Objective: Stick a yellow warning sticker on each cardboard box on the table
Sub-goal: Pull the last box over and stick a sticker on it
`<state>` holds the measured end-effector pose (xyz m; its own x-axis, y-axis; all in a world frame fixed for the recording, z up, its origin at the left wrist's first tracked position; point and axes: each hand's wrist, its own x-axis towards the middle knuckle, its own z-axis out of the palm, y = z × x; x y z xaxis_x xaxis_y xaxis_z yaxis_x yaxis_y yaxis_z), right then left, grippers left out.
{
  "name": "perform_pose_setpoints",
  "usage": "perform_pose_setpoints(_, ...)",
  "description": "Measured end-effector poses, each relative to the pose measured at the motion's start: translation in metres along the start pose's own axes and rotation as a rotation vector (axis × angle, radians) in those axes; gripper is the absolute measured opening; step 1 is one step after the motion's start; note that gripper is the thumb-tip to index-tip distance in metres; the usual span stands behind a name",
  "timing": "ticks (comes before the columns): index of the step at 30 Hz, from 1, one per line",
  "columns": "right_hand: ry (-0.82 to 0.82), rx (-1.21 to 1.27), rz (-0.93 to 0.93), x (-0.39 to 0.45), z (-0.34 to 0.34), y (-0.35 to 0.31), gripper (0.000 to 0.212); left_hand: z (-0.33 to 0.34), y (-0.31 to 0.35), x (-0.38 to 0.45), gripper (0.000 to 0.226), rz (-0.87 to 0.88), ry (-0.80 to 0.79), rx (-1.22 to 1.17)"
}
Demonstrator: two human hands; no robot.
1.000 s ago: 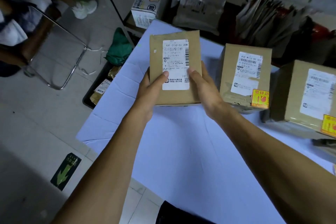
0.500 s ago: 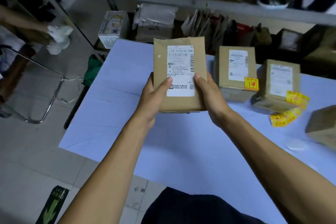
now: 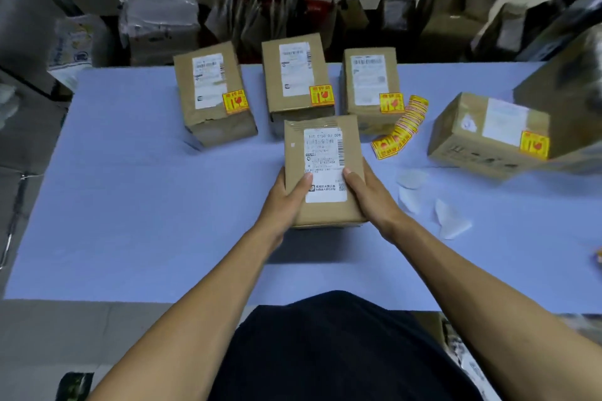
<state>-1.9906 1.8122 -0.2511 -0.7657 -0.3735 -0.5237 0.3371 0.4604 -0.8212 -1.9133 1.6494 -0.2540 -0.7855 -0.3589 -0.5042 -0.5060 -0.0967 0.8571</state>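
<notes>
box w/o sticker [image 3: 322, 169] now over worktop [image 3: 136, 205] middle, was up at far left | L hand [image 3: 286, 197] + R hand [image 3: 369, 194] grip its sides | 4 boxes done | next: yellow sticker strip [image 3: 402, 128] just right

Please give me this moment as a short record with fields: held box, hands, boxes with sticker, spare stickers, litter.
held box: cardboard box, white shipping label, no yellow sticker visible
hands: left hand and right hand grip its near sides
boxes with sticker: four
spare stickers: yellow strip, on table
litter: white backing papers, right of held box
</notes>
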Motion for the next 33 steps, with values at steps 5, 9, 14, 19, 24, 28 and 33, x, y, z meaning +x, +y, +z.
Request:
perform_pose_setpoints(5, -0.022, -0.042, 0.081, 0.005, -0.015, 0.029, 0.068, 0.020, -0.012, 0.002, 0.044, -0.060, -0.043, 0.139)
perform_pose_setpoints(9, -0.033, -0.059, 0.070, 0.008, -0.021, 0.034, 0.064, 0.024, -0.010, 0.007, 0.048, -0.091, -0.065, 0.223)
perform_pose_setpoints(14, 0.104, -0.025, 0.062, 0.019, -0.036, 0.035, 0.046, 0.031, -0.001, 0.015, 0.079, 0.181, 0.095, 0.791)
perform_pose_setpoints(19, 0.285, -0.205, 0.118, 0.048, -0.060, 0.030, 0.042, 0.052, 0.021, 0.037, 0.071, 0.513, -0.124, 1.243)
perform_pose_setpoints(24, 0.348, -0.317, 0.111, 0.081, -0.073, 0.029, 0.044, 0.054, 0.016, 0.050, 0.076, 0.531, -0.164, 1.364)
perform_pose_setpoints(28, 0.407, -0.368, 0.134, 0.105, -0.075, 0.029, 0.048, 0.055, 0.012, 0.053, 0.076, 0.542, -0.144, 1.387)
perform_pose_setpoints(33, 0.503, -0.380, 0.228, 0.123, -0.075, 0.028, 0.043, 0.054, 0.009, 0.057, 0.076, 0.552, -0.139, 1.391)
